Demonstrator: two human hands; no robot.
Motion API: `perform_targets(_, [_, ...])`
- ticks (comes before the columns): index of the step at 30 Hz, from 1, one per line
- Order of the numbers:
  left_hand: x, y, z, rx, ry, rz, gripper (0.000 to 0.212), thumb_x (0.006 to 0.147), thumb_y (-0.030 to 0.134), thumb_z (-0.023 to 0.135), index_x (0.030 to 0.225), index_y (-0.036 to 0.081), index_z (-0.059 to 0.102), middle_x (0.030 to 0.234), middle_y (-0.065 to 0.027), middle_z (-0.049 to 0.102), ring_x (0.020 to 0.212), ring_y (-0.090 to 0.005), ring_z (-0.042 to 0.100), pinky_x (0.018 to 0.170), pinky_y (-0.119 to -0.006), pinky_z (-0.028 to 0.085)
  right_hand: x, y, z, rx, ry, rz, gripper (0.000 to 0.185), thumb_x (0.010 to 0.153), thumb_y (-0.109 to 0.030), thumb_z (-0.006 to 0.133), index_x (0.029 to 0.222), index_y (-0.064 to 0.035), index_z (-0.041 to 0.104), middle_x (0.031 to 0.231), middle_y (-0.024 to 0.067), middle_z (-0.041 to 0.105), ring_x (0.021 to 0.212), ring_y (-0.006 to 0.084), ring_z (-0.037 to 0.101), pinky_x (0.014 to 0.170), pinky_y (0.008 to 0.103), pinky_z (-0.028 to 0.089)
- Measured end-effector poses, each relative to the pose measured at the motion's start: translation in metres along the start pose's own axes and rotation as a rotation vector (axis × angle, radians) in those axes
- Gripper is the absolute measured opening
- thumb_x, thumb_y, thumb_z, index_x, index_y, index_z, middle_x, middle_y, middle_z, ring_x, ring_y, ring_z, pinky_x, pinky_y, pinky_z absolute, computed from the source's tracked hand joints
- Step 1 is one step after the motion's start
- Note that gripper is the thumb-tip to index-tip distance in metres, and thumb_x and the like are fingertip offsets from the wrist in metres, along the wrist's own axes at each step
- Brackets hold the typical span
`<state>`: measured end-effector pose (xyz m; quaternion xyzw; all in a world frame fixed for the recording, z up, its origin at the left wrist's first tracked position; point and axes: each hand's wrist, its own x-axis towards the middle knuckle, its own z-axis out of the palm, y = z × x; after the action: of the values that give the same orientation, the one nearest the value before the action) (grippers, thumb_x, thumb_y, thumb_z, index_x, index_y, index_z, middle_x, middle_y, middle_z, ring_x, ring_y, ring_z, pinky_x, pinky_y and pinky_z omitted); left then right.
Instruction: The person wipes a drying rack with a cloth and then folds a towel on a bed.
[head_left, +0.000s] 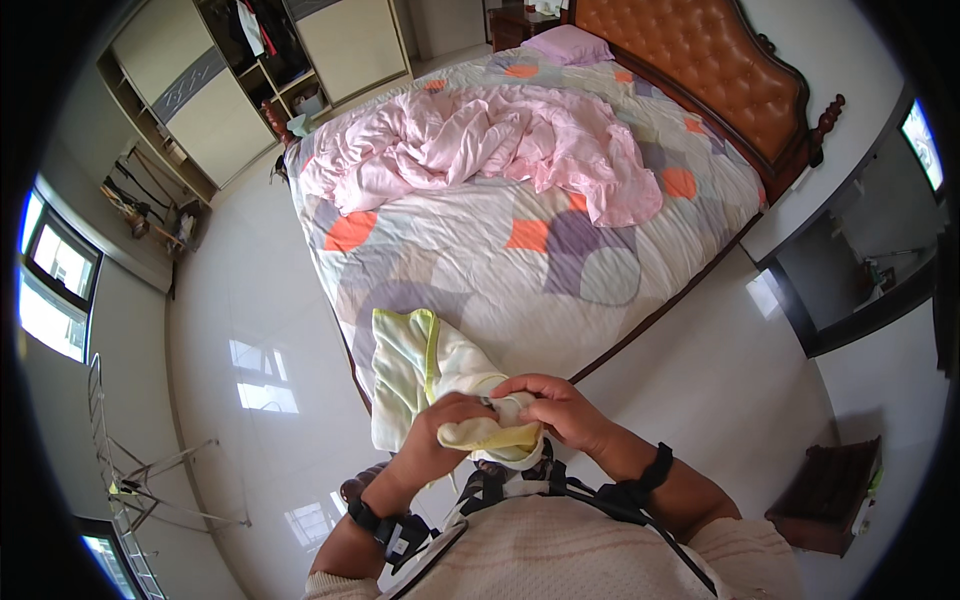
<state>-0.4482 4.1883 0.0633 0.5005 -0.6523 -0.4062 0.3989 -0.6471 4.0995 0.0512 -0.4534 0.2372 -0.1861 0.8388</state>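
A pale cloth with yellow-green trim (401, 367) hangs from my hands, its far part lying over the near edge of the bed. My left hand (446, 427) grips one bunched portion close to my body. Beside it my right hand (562, 412) pinches a folded portion between thumb and fingers. Between the two hands the fabric is gathered, and a yellow strip of it shows below them. My left fingertips are partly hidden by the cloth. Under the cloth spreads a patterned bedsheet (480, 285) in grey, purple and orange.
A crumpled pink quilt (480, 142) crosses the bed, with a pink pillow (570, 45) by the brown tufted headboard (697, 67). Sliding wardrobes (225, 127) stand far left. A folding metal rack (142, 487) is at left, a dark wooden stool (825, 495) at right.
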Motion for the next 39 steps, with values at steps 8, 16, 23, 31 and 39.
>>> perform_targets(8, [-0.005,0.032,-0.015,-0.433,0.021,-0.211,0.025,0.074,-0.006,0.063,0.098,0.001,0.061,0.095,-0.0072,0.062,0.088,-0.0166,0.059,0.079,-0.028,0.046,-0.007,-0.012,0.015,-0.223,-0.221,-0.087,0.050,0.076,0.005,0.051,0.125,-0.0020,0.047,0.118,0.0084,0.052,0.109,0.0184,0.052,0.094,0.0281,0.041])
perform_targets(16, [-0.006,0.066,-0.023,-0.301,-0.018,-0.060,0.028,0.070,-0.004,0.068,0.097,0.001,0.063,0.093,-0.0067,0.064,0.087,-0.0145,0.060,0.078,-0.026,0.046,0.005,-0.025,0.018,-1.099,0.025,-0.585,0.037,0.060,-0.006,0.074,0.092,-0.0094,0.055,0.115,0.0146,0.047,0.108,0.0325,0.049,0.089,0.0355,0.042])
perform_targets(23, [-0.020,0.056,-0.056,-0.061,0.442,-0.105,0.026,0.068,-0.011,0.060,0.092,-0.001,0.065,0.089,-0.0056,0.066,0.082,-0.0108,0.060,0.077,-0.025,0.048,0.005,-0.049,0.005,-0.955,0.067,-0.591,0.034,0.057,-0.001,0.074,0.082,-0.0013,0.052,0.084,0.0091,0.058,0.077,0.0273,0.057,0.072,0.0312,0.047])
perform_targets(31, [0.001,0.103,-0.101,0.207,0.623,0.156,0.024,0.069,-0.012,0.063,0.091,-0.001,0.064,0.087,-0.0065,0.066,0.080,-0.0127,0.062,0.075,-0.024,0.049,0.032,-0.040,0.002,-1.108,-0.097,-0.353,0.044,0.062,-0.021,0.078,0.099,-0.0048,0.060,0.089,0.0112,0.061,0.080,0.0280,0.059,0.073,0.0339,0.047])
perform_targets(39, [0.008,0.116,-0.175,0.588,0.787,0.257,0.026,0.069,-0.013,0.063,0.091,0.002,0.065,0.087,-0.0044,0.066,0.080,-0.0109,0.061,0.075,-0.024,0.049,0.048,-0.069,-0.035,-0.947,0.087,-0.326,0.040,0.061,-0.006,0.073,0.097,-0.0036,0.055,0.084,0.0068,0.060,0.083,0.0146,0.059,0.075,0.0299,0.047])
